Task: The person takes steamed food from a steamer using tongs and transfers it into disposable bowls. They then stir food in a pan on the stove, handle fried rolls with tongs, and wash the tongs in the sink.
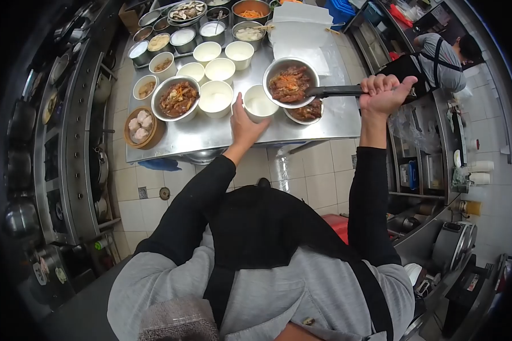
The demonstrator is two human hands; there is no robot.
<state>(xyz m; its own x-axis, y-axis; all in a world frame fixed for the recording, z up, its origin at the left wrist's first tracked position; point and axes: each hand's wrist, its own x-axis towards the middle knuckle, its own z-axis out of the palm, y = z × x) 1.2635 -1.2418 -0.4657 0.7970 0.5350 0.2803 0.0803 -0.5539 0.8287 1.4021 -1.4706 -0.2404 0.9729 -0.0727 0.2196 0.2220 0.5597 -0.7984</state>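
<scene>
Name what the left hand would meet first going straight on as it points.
Probably the white cup just ahead; the left hand seems to touch it, though depth is unclear.

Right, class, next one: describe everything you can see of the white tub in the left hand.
The white tub is round and open-topped, with a thin rim and smooth walls that look like coated paper. No food shows inside. It is mouth up near the front of the steel table, and a metal bowl partly overlaps it in view. The left hand grips its side. Whether its base touches the steel cannot be told.
</scene>
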